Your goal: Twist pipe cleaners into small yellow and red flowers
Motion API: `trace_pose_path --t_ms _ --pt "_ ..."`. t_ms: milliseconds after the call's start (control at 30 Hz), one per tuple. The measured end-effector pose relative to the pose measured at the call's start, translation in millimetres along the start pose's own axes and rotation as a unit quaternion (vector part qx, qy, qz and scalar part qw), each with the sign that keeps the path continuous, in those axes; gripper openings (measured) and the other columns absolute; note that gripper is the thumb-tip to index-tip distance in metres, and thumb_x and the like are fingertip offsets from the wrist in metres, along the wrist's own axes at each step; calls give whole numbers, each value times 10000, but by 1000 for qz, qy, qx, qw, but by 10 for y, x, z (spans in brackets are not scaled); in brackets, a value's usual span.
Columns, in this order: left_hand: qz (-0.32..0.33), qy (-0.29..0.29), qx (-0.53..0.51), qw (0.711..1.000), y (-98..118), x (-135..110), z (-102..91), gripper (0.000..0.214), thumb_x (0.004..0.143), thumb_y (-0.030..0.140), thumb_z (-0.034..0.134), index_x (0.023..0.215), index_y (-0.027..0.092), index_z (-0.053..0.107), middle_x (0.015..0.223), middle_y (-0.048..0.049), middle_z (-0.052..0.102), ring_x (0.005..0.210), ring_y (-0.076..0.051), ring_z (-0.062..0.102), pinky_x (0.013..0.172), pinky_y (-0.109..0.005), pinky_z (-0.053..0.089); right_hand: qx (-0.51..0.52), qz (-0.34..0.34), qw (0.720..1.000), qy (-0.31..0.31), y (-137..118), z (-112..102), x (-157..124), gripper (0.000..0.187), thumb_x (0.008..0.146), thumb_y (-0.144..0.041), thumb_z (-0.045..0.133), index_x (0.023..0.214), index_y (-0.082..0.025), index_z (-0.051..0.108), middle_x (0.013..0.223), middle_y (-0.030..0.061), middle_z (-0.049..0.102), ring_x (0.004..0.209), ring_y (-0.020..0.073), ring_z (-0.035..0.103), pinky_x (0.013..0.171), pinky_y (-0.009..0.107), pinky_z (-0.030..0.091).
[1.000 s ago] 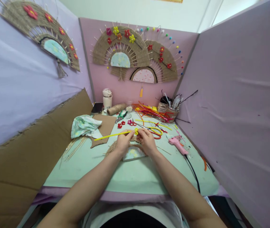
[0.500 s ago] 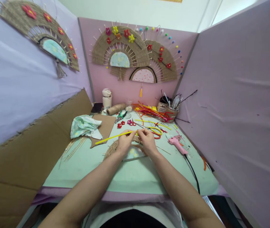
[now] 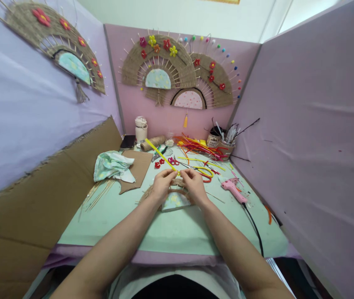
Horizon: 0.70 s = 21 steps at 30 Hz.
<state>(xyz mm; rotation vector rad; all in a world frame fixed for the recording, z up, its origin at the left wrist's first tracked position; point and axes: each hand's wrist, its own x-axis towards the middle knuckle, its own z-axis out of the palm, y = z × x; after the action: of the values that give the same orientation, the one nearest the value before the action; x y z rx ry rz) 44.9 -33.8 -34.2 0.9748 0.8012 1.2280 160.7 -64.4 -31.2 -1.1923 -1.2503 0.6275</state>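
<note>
Left hand (image 3: 163, 183) and right hand (image 3: 192, 183) pinched the yellow pipe cleaner (image 3: 161, 155); neat bending likely needed small, even turns.

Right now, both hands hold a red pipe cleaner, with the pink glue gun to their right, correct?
Not red: the head view shows the left hand and right hand holding a yellow pipe cleaner. The glue gun is to their right.

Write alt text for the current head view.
A person's left hand and right hand hold a yellow pipe cleaner above a twine-woven fan on a green tabletop. A pink glue gun lies right, crumpled cloth left.
</note>
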Motion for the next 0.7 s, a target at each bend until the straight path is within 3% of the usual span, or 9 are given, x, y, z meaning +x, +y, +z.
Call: trace_pose_path --t_ms 100,167,267,400,533,700 --pt "-18 11 43 999 -14 10 -15 323 539 374 745 715 148 595 587 30 520 492 -70 454 452 -189 351 -112 -155 980 49 4 -70 0 216 837 -293 492 988 -183 600 912 60 562 790 159 530 698 299 457" --pt "-24 4 75 997 -17 -3 -21 321 539 374 738 707 144 589 564 34 505 475 -67 426 435 -189 328 -185 -246 951 35 4 -107 -4 277 861 -209 435 1088 -219 592 1046 82 511 917 174 518 767 321 460" --pt "-28 -24 121 992 -15 -36 -27 274 565 360 704 669 144 573 541 40 488 451 -62 389 425 -195 305 -289 -321 902 -18 -1 -128 -11 328 857 -181 450 1136 -279 592 1167 83 449 1065 200 459 836 337 445" --pt "-6 -48 173 984 -42 -46 -44 213 582 323 668 616 141 562 553 33 503 477 -69 411 459 -203 318 -384 -339 859 -17 -10 -130 -8 323 787 -202 586 1098 -286 614 1255 79 408 1185 267 335 949 417 373" --pt "4 -46 178 983 -91 -15 -67 214 582 333 662 618 141 573 536 37 495 483 -76 414 469 -208 318 -416 -328 848 13 -22 -136 -10 254 760 -186 616 1006 -247 643 1253 97 407 1175 294 312 968 455 337" --pt "-1 -35 160 987 -67 -15 -70 278 575 386 692 628 137 579 500 46 464 459 -70 383 441 -204 278 -424 -342 839 9 -35 -142 -14 194 785 -216 605 968 -262 651 1214 86 434 1106 276 341 930 427 355"
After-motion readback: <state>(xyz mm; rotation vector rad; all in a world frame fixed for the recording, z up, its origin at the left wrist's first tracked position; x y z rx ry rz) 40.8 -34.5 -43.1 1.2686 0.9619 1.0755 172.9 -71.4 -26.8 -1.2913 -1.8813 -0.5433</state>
